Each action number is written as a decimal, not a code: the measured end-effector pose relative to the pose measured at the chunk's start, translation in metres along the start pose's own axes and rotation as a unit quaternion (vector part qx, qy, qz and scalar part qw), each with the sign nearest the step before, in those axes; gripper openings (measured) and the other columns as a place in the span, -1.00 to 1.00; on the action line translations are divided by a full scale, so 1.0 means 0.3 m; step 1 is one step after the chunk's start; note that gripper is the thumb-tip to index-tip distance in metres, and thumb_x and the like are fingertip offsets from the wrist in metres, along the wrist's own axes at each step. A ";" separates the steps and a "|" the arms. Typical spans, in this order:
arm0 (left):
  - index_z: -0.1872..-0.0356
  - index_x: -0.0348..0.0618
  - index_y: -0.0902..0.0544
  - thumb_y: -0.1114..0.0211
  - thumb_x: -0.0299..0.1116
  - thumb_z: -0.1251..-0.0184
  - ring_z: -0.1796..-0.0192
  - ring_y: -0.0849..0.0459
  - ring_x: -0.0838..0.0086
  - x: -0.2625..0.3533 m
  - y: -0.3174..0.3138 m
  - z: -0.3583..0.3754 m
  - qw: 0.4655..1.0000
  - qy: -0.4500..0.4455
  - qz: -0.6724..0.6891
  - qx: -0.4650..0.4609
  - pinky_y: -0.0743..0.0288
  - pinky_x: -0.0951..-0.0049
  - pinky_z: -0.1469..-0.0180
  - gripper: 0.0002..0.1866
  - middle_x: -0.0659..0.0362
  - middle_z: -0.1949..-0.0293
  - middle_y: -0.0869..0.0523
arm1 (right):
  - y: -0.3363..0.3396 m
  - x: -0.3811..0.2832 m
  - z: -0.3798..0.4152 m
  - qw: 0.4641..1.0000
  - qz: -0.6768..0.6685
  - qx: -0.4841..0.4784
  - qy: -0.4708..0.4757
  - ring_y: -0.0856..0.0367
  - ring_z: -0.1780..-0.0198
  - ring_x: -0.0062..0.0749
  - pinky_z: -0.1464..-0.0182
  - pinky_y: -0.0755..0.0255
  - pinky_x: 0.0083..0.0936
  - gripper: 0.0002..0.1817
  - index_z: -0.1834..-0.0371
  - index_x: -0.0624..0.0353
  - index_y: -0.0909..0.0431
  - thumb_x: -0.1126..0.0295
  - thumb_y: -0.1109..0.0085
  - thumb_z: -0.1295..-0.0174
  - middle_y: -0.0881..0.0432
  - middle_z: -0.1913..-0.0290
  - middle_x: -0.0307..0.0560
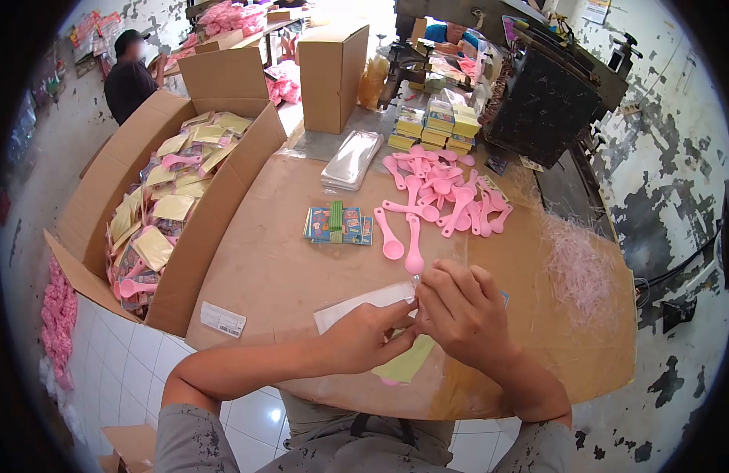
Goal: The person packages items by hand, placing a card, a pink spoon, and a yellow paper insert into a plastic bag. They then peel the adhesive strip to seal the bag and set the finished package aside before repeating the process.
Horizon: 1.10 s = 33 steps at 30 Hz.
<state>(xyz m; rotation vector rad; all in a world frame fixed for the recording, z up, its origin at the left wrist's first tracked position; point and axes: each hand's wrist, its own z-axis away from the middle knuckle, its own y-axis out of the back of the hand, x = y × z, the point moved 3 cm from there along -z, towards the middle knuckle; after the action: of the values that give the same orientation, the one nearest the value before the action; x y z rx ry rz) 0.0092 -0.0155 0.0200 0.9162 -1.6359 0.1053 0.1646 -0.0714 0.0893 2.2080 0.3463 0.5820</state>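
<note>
My left hand (371, 335) and my right hand (465, 317) meet fingertip to fingertip near the table's front. Both pinch what looks like the edge of a clear plastic bag (415, 280); the fingers hide most of it. Below them shows a pale yellow-green card (406, 363), with a bit of pink (390, 382) at its lower edge. A whitish plastic sheet or bag (352, 306) lies beside my left hand. Just beyond my fingertips rests a pink measuring spoon (414, 252), and a heap of such pink spoons (439, 185) spreads farther back.
A banded bundle of blue cards (333, 225) and a stack of clear bags (352, 162) lie mid-table. At left stands an open carton (214, 217) full of packed sets. Card stacks (439, 122), a dark machine (542, 98) and plastic shreds (581, 272) are beyond. Two people are in the background.
</note>
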 end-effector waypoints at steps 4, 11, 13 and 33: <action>-0.44 -0.29 -0.51 -0.26 -0.47 -0.58 0.45 -0.71 0.50 -0.009 0.024 -0.019 0.999 0.031 0.038 -0.014 -0.57 0.47 0.33 -0.53 0.06 0.35 -0.85 | 0.001 0.055 -0.005 0.995 -0.034 0.005 -0.093 -0.64 -0.02 -0.19 -0.12 -0.44 -0.26 -0.80 0.18 0.17 -0.63 0.39 -0.31 -0.14 -0.60 0.10 -0.11; -0.51 -0.23 -0.46 -0.14 -0.48 -0.69 0.03 -0.73 0.64 -0.059 0.019 -0.035 0.966 0.110 0.233 -0.030 -0.61 0.53 -0.06 -0.55 0.07 0.04 -0.87 | 0.204 0.435 0.262 0.654 -0.615 -0.050 -0.437 -0.54 0.43 -0.60 0.34 -0.42 -0.64 -0.92 0.20 0.20 -0.53 0.46 -0.11 -0.49 -0.53 0.41 -0.22; -0.55 -0.20 -0.41 -0.10 -0.49 -0.71 -0.10 -0.73 0.61 -0.076 0.020 -0.037 0.952 0.116 0.284 -0.019 -0.60 0.52 -0.15 -0.53 0.04 -0.07 -0.84 | 0.249 0.653 0.528 0.612 -0.697 0.081 -0.365 -0.45 0.60 -0.59 0.47 -0.33 -0.73 -0.96 0.18 0.17 -0.51 0.49 -0.09 -0.48 -0.44 0.54 -0.23; -0.38 -0.37 -0.52 -0.19 -0.30 -0.71 -0.20 -0.74 0.48 -0.103 0.042 -0.066 0.916 0.161 0.367 0.014 -0.67 0.45 -0.22 -0.58 0.03 -0.15 -0.79 | 0.309 0.746 0.644 0.835 -0.215 -0.082 -0.501 -0.73 -0.19 -0.10 -0.27 -0.54 -0.21 -0.64 -0.30 0.20 -0.59 0.49 -0.17 -0.46 -0.76 -0.13 0.07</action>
<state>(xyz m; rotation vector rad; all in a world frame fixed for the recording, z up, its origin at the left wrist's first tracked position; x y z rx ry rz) 0.0171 0.0189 0.0043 0.2374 -1.5839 0.7578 0.4605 -0.1593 0.1165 1.8707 0.1942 -0.7670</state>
